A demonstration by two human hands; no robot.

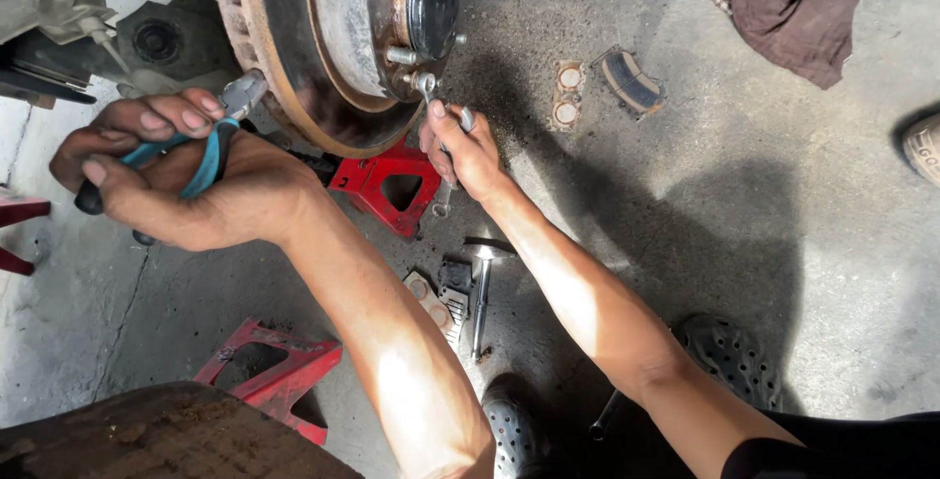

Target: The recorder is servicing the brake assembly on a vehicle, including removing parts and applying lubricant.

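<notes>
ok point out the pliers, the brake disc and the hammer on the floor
pliers (211,151), head view, on the blue handle in the left hand
brake disc (257,38), head view, on its rusty outer edge
hammer (481,293), head view, on the metal shaft

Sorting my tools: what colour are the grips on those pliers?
Teal-blue with black, on the pliers in the left hand; head view.
</notes>
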